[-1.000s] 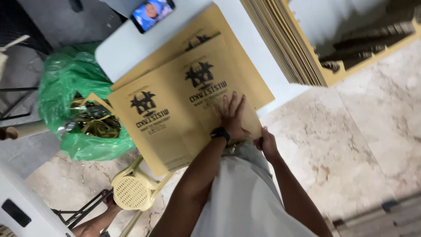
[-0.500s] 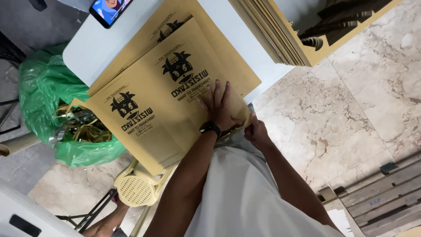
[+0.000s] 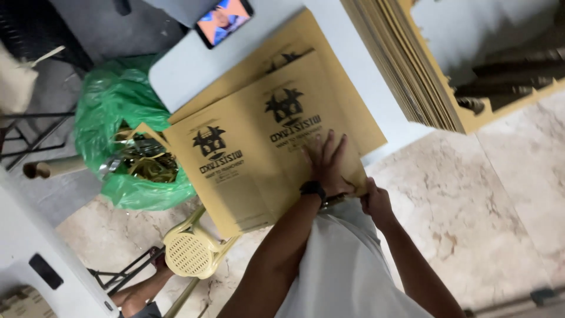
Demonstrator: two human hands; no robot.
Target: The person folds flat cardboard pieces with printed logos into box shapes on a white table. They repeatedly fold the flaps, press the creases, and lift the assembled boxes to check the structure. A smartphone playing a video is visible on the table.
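Observation:
A flat brown cardboard sheet point(image 3: 247, 159) with black printed logos lies on a white table point(image 3: 182, 70) and overhangs its near edge. Another sheet of the same kind lies under it. My left hand point(image 3: 326, 160), with a dark watch on the wrist, presses flat on the sheet's near right part, fingers spread. My right hand point(image 3: 376, 200) is at the sheet's near corner, close to my white shirt, with its fingers curled around the edge.
A tall stack of brown cardboard sheets point(image 3: 412, 70) stands at the upper right. A phone point(image 3: 223, 20) with a lit screen lies on the table. A green bag of scraps point(image 3: 112, 118), a yellow plastic stool point(image 3: 188, 253) and another person's arm point(image 3: 138, 291) are on the left.
The view has shifted and come closer. Both hands keep the same places on the cardboard sheet.

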